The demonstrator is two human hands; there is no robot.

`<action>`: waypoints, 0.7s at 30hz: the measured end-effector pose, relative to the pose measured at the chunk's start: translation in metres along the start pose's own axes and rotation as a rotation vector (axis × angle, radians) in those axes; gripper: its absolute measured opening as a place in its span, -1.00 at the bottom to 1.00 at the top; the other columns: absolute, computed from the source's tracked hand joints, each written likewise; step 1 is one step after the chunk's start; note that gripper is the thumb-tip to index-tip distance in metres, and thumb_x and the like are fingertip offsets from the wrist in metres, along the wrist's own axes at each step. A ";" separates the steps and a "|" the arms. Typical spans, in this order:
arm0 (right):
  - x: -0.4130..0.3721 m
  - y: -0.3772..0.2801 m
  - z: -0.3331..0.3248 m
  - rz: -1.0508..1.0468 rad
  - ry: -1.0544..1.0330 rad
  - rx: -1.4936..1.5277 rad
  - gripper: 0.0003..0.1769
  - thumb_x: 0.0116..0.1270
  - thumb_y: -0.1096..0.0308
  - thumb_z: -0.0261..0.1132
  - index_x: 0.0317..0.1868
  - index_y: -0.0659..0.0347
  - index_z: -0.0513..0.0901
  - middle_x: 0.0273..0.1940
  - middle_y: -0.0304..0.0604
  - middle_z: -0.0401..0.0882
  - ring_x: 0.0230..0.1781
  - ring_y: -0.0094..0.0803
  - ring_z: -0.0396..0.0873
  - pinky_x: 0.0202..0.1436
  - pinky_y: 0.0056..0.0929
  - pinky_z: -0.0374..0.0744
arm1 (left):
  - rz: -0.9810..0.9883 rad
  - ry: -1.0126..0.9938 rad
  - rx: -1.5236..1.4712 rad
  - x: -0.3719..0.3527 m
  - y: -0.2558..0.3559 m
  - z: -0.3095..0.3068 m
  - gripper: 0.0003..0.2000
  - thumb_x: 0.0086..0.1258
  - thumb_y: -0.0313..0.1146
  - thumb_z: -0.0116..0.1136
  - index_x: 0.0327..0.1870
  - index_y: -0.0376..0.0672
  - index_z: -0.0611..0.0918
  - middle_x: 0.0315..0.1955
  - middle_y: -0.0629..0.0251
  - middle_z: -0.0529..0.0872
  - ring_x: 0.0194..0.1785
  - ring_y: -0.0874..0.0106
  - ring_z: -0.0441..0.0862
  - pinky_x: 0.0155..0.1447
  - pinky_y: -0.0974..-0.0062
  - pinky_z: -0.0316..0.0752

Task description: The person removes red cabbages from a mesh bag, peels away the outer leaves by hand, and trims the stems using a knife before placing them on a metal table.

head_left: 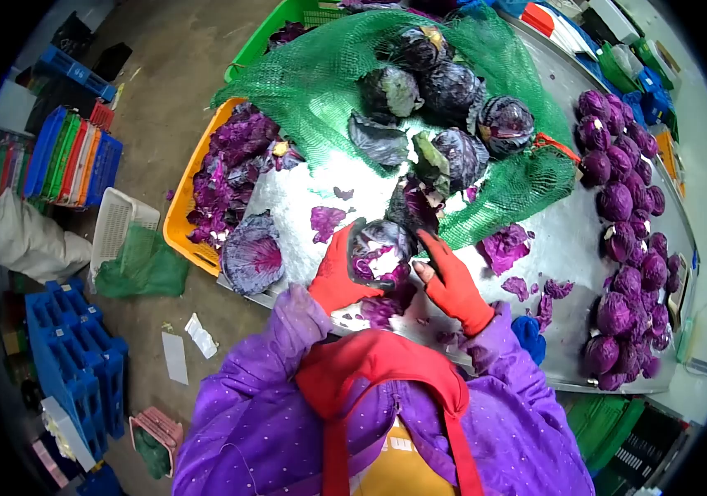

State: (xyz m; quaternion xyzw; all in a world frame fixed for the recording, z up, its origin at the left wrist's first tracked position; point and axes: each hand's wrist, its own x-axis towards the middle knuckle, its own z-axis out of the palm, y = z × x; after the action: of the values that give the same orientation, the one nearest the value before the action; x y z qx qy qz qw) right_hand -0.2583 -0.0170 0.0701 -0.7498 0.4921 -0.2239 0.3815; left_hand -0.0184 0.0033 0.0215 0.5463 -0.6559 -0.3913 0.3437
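My left hand [339,271], in a red glove with dark fingertips, is wrapped around the side of a red cabbage [384,245], whose pale cut base faces me. A dark outer leaf [409,207] stands away from the cabbage's far side. To the right, my right hand [452,285], gloved alike, has its thumb and fingers apart, with its fingertips near that leaf. Several untrimmed cabbages [454,89] lie beyond on a green mesh bag [320,83]. Under my hands, purple leaf scraps [384,307] rest on the metal table [287,194].
A yellow crate [178,217] of purple leaves stands at the table's left edge, beside a large loose leaf [252,255]. Trimmed cabbages [615,202] are piled along the right side. A green crate [264,41] is at the back; blue pallets [68,355] stand on the left floor.
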 end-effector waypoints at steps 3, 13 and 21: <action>0.007 0.002 -0.006 0.015 -0.173 -0.120 -0.35 0.44 0.10 0.14 0.47 0.08 0.24 0.33 0.42 0.29 0.12 0.26 0.52 0.13 -0.12 0.55 | -0.084 -0.029 0.013 0.013 0.005 0.002 0.16 -0.30 -0.20 0.69 0.44 -0.24 0.19 0.31 0.02 0.34 0.37 0.12 0.33 0.43 0.26 0.30; 0.037 0.007 -0.007 -0.082 -0.204 -0.328 -0.22 0.23 0.28 0.25 0.47 0.01 0.22 0.25 0.37 0.40 -0.18 0.16 0.64 -0.16 -0.07 0.63 | -0.103 0.116 -0.069 0.014 -0.007 0.015 0.10 -0.30 -0.20 0.68 0.37 -0.26 0.25 0.20 0.07 0.39 0.29 0.15 0.38 0.36 0.26 0.32; 0.055 0.019 0.004 -0.090 -0.027 -0.228 -0.52 0.43 0.16 0.17 0.30 0.06 0.41 0.11 0.10 0.57 -0.13 0.07 0.63 -0.13 -0.09 0.59 | -0.130 0.090 0.136 0.028 -0.016 0.023 0.10 -0.24 -0.09 0.64 0.39 -0.27 0.21 0.25 -0.05 0.32 0.33 0.03 0.30 0.41 0.17 0.25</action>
State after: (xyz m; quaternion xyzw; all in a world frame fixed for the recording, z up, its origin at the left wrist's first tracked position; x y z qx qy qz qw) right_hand -0.2439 -0.0700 0.0502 -0.8124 0.4752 -0.1734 0.2901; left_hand -0.0363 -0.0225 -0.0031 0.6269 -0.6281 -0.3425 0.3086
